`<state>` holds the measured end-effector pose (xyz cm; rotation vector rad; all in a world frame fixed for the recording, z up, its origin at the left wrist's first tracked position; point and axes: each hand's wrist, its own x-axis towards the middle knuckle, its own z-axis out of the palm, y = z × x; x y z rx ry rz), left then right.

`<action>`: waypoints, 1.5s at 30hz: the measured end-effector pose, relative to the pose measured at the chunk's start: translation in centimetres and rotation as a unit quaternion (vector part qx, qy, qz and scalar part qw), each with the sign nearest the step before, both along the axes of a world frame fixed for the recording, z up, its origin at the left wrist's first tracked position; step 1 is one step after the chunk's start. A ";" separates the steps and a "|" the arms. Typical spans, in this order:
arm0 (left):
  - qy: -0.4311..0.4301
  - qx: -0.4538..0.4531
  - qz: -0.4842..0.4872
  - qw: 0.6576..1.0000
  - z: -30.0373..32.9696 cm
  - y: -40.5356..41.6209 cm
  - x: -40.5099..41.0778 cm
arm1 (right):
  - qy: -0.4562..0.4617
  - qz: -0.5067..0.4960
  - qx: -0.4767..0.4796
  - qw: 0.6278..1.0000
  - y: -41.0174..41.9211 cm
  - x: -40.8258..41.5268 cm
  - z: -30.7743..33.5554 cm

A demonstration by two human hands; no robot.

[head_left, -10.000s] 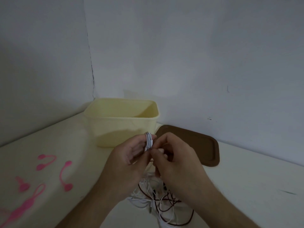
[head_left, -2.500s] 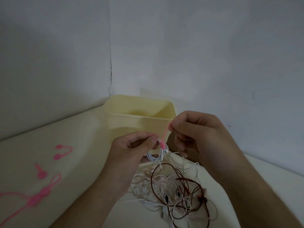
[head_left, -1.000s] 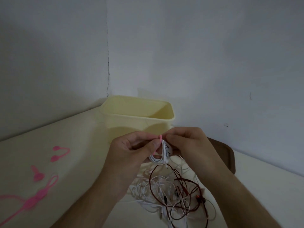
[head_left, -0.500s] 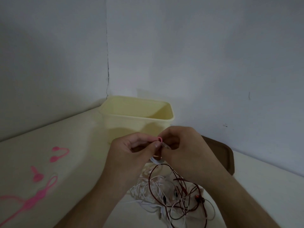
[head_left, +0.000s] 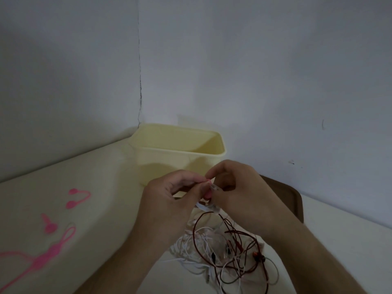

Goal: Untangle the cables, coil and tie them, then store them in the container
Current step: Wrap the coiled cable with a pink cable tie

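1. Two plain grey-white walls [head_left: 254, 71] meet in a corner, with a thin dark crack [head_left: 140, 81] running down the join.
2. Right-hand wall carries a few small dark marks [head_left: 322, 124].
3. Cream tabletop [head_left: 63, 172] butts against both walls.
4. Lighting dim and even; soft shadows on the surfaces.

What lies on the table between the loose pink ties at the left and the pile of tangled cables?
In the head view, only bare table lies between the pink ties and the tangled cables; the left forearm passes above its near part.
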<state>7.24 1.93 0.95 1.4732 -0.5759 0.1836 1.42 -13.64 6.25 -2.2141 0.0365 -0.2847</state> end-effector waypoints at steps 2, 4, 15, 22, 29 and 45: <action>-0.004 0.003 -0.003 1.000 0.1 0.0 -0.1 | 0.002 0.000 0.008 1.000 0.0 0.0 -0.1; -0.002 0.008 -0.001 1.000 0.1 -0.1 -0.3 | -0.002 -0.003 0.010 1.000 0.1 0.0 -0.4; 0.068 -0.017 -0.010 0.998 -0.1 0.2 0.2 | -0.103 0.006 -0.138 0.985 0.6 -0.2 -1.1; 0.166 -0.062 -0.068 0.982 0.3 0.5 0.0 | -0.174 0.044 -0.253 0.951 0.2 -0.2 -1.4; 0.201 -0.073 -0.079 0.974 0.3 0.5 0.3 | -0.188 0.050 -0.171 0.966 -0.2 -0.5 -1.4; 0.007 0.036 -0.032 0.999 -0.4 -0.1 -0.2 | -0.088 -0.056 0.169 0.980 -0.9 -0.4 -0.6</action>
